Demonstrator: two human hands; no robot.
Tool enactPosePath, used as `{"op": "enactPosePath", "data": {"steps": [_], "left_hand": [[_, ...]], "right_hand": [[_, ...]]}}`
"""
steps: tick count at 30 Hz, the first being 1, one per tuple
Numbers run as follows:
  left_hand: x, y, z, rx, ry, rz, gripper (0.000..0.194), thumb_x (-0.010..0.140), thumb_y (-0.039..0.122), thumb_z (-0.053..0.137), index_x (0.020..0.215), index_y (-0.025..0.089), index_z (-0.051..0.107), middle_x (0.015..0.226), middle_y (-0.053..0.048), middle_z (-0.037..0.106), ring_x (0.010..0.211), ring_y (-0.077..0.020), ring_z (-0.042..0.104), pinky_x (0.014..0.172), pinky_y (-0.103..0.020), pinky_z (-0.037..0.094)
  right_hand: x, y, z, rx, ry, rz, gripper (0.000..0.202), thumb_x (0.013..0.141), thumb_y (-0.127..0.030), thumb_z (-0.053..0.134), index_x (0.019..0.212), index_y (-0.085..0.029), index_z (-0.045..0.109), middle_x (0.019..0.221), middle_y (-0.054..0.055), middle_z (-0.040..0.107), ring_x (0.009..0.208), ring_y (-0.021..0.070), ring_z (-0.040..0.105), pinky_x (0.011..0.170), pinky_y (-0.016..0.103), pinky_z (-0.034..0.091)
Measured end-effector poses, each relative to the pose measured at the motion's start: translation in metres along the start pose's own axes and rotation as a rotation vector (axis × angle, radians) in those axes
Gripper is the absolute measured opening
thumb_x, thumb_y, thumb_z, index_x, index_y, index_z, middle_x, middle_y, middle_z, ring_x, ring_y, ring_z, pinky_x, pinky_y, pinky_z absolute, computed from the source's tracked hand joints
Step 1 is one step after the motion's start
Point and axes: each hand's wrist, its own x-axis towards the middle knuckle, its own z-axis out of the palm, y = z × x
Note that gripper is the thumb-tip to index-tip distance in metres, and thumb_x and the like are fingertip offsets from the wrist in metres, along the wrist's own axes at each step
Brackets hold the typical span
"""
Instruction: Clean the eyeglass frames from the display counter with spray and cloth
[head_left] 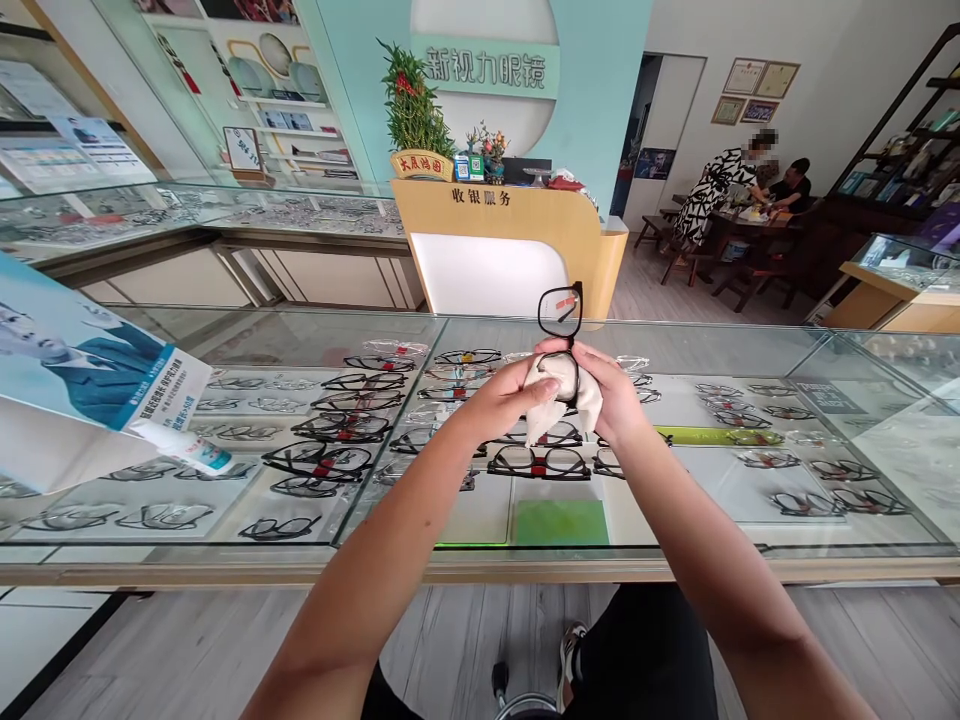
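Above the glass counter I hold a pair of black-framed eyeglasses turned on end, one lens up, with red marks showing on it. A white cloth is bunched around the lower lens. My left hand is closed on the cloth, its thumb pressing it against that lens. On the other side, my right hand grips the frame near the bridge along with part of the cloth. Some of the right fingers are hidden behind the glasses and cloth.
Rows of eyeglasses lie inside the glass display counter. On its top left stand a small white bottle and a printed cardboard display. Beyond are a wooden reception desk and two people at a table.
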Motion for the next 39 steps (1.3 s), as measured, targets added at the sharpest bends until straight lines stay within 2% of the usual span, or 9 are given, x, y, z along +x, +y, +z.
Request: {"op": "enactPosePath", "data": {"steps": [4,9,15,21,26,29,33,37,39], "left_hand": [[0.003,0.002,0.010,0.009,0.070,0.035,0.066,0.082,0.077,0.099,0.105,0.020,0.077,0.080,-0.001,0.070,0.068,-0.0174,0.061,0.063,-0.030,0.050],[0.006,0.000,0.019,0.081,0.298,0.104,0.077,0.085,0.095,0.083,0.077,0.021,0.062,0.066,0.003,0.056,0.062,-0.0136,0.048,0.061,-0.030,0.041],[0.011,-0.017,0.010,-0.029,0.331,0.037,0.079,0.086,0.099,0.079,0.077,0.022,0.065,0.068,0.002,0.057,0.065,-0.0156,0.053,0.062,-0.031,0.045],[0.022,-0.013,-0.001,-0.239,0.536,0.110,0.071,0.074,0.082,0.098,0.105,0.022,0.078,0.096,-0.005,0.081,0.089,-0.0237,0.075,0.077,-0.033,0.060],[0.018,0.001,-0.014,-0.126,0.618,0.140,0.037,0.082,0.058,0.088,0.091,0.025,0.073,0.079,0.002,0.063,0.066,-0.0154,0.054,0.059,-0.028,0.044],[0.022,0.019,-0.022,0.213,0.542,0.178,0.041,0.085,0.053,0.080,0.068,0.025,0.054,0.068,0.003,0.044,0.063,-0.0152,0.039,0.059,-0.031,0.033],[0.039,0.070,-0.025,0.618,0.419,0.250,0.056,0.096,0.053,0.072,0.062,0.026,0.037,0.062,0.004,0.032,0.064,-0.0159,0.032,0.064,-0.034,0.028],[0.048,0.120,-0.020,0.853,0.285,0.276,0.022,0.098,0.047,0.082,0.093,0.027,0.074,0.069,0.006,0.046,0.063,-0.0156,0.040,0.065,-0.032,0.033],[0.046,0.130,-0.016,0.955,0.244,0.282,0.031,0.097,0.043,0.088,0.123,0.030,0.080,0.076,0.007,0.054,0.064,-0.0152,0.044,0.066,-0.031,0.036]], "right_hand": [[-0.004,0.001,0.012,-0.023,-0.044,-0.054,0.046,0.088,-0.069,0.093,0.109,-0.028,0.092,0.117,0.004,0.087,0.110,0.0278,0.078,0.090,0.036,0.063],[-0.007,0.002,0.022,-0.035,-0.083,-0.100,0.045,0.089,-0.071,0.093,0.107,-0.029,0.092,0.131,0.005,0.086,0.135,0.0323,0.074,0.112,0.041,0.063],[-0.004,-0.002,0.016,-0.030,-0.059,-0.118,0.040,0.089,-0.067,0.094,0.105,-0.030,0.093,0.133,0.005,0.086,0.138,0.0336,0.074,0.118,0.046,0.062],[0.006,-0.021,-0.007,-0.014,0.029,-0.295,0.043,0.092,-0.067,0.091,0.114,-0.030,0.091,0.133,0.007,0.087,0.140,0.0332,0.074,0.124,0.048,0.058],[0.011,-0.023,-0.015,-0.050,0.032,-0.300,0.043,0.095,-0.066,0.085,0.113,-0.027,0.088,0.127,0.010,0.087,0.131,0.0321,0.076,0.118,0.047,0.060],[0.012,-0.021,-0.015,-0.038,0.033,-0.282,0.042,0.098,-0.064,0.081,0.110,-0.025,0.086,0.119,0.010,0.086,0.113,0.0299,0.077,0.105,0.044,0.064],[0.014,-0.021,-0.018,-0.014,0.012,-0.265,0.041,0.099,-0.063,0.080,0.105,-0.023,0.086,0.112,0.011,0.085,0.096,0.0270,0.074,0.093,0.041,0.063],[0.015,-0.024,-0.021,0.002,0.001,-0.311,0.039,0.099,-0.060,0.080,0.099,-0.021,0.087,0.106,0.011,0.083,0.100,0.0271,0.073,0.092,0.038,0.060],[0.015,-0.026,-0.022,-0.014,-0.002,-0.309,0.040,0.099,-0.060,0.079,0.095,-0.021,0.088,0.101,0.011,0.083,0.099,0.0274,0.074,0.091,0.037,0.059]]}}
